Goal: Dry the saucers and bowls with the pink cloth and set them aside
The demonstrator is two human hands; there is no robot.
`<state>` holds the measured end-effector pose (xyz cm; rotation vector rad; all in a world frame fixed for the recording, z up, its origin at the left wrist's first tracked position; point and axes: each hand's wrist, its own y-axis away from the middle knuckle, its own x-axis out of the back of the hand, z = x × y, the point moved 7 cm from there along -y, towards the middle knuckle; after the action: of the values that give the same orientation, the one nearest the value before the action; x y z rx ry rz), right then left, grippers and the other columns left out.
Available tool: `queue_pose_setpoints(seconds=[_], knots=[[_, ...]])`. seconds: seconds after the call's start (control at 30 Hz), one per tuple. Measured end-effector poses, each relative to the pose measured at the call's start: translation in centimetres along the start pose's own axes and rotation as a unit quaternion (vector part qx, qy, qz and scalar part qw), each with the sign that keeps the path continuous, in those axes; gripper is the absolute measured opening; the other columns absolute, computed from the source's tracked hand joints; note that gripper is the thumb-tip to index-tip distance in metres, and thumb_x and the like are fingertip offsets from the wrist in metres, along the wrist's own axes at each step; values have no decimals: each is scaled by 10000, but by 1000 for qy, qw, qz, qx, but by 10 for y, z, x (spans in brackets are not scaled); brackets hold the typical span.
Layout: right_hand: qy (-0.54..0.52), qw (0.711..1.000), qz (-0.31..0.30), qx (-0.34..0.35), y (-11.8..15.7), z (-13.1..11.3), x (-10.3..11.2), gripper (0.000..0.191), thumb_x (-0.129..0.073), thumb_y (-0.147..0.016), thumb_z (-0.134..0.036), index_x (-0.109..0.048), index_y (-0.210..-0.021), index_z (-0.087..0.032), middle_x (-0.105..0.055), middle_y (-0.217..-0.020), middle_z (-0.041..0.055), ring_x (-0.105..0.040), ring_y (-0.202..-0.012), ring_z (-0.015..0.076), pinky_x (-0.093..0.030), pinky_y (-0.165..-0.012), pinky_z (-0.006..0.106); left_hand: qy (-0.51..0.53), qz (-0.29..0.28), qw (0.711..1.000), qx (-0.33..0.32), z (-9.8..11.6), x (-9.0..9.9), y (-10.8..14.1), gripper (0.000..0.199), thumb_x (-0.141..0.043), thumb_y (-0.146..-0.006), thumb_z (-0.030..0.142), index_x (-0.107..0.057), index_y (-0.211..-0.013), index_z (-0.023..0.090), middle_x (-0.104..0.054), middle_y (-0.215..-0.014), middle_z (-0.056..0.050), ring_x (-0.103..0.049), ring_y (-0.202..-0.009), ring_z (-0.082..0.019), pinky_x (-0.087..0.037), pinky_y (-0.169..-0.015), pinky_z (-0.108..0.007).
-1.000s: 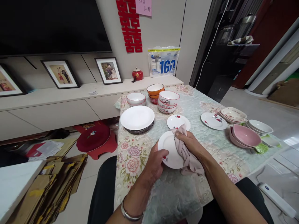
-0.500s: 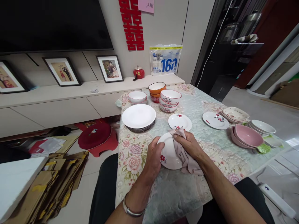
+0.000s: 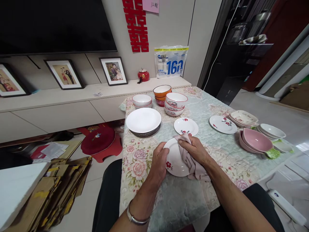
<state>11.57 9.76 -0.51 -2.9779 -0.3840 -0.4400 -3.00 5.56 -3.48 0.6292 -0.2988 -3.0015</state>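
A white plate with red flowers (image 3: 174, 158) is held tilted above the near part of the table. My left hand (image 3: 159, 160) grips its left rim, thumb on the face. My right hand (image 3: 194, 149) is closed on a pinkish cloth (image 3: 190, 162), pressing it against the plate's upper right edge; the cloth hangs down over the plate's right side. Just beyond lies another flowered plate (image 3: 185, 125) on the tablecloth. A stack of plates with a plain white one on top (image 3: 143, 120) stands to the left of it.
White bowls (image 3: 176, 100), orange bowls (image 3: 162, 91) and more bowls (image 3: 142, 100) stand at the table's far side. On the right are a flowered plate (image 3: 222, 124), square dishes (image 3: 243, 118), pink bowls (image 3: 256, 140) and small white bowls (image 3: 271, 131). A red stool (image 3: 98, 141) and flattened cardboard (image 3: 53, 190) are on the floor left.
Almost nothing differs. My right hand and the cloth have shifted very slightly at the plate's upper edge; my left hand keeps its hold.
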Motion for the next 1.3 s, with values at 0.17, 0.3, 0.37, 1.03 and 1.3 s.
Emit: queue_pose_setpoints(seconds=[0.17, 0.3, 0.37, 1.03, 1.3], knots=[[-4, 1000, -9, 7, 0, -2, -2, 241, -557, -874, -410, -606, -812, -182, -635, -839, 14, -573, -836, 198, -445, -780, 310, 2, 6, 1000, 9, -1, 1, -2, 167, -602, -720, 289, -628, -841, 176, -581, -622, 38, -481, -524, -117, -362, -483, -224], [5, 1000, -15, 6, 1, -6, -3, 239, -547, -879, -406, -607, -822, -182, -636, -842, 14, -568, -821, 194, -440, -769, 306, 4, 16, 1000, 18, 0, 0, -2, 155, -620, -691, 289, -613, -797, 177, -560, -570, 45, -470, -499, -115, -340, -463, -222], [11, 1000, -13, 5, 1, -7, -2, 243, -547, -877, -408, -608, -813, -181, -637, -837, 15, -570, -821, 196, -438, -771, 307, 2, 16, 1000, 19, 0, 0, -2, 154, -612, -679, 270, -617, -802, 177, -555, -562, 48, -470, -491, -113, -331, -457, -220], [101, 995, 26, 0, 0, -4, 8, 326, -491, -911, -443, -601, -744, -185, -596, -775, 14, -542, -765, 194, -414, -709, 303, 39, -27, 997, 61, -6, -9, 3, 389, -727, -673, 293, -668, -1030, 151, -707, -719, -18, -601, -573, -157, -458, -575, -265], [341, 925, -21, 164, 12, -40, -20, 262, -430, -973, -286, -669, -1024, -192, -636, -969, 89, -549, -932, 223, -388, -823, 322, -19, -61, 996, 57, -13, -15, 7, 315, -727, -718, 353, -709, -975, 171, -726, -756, -32, -622, -614, -171, -460, -578, -261]])
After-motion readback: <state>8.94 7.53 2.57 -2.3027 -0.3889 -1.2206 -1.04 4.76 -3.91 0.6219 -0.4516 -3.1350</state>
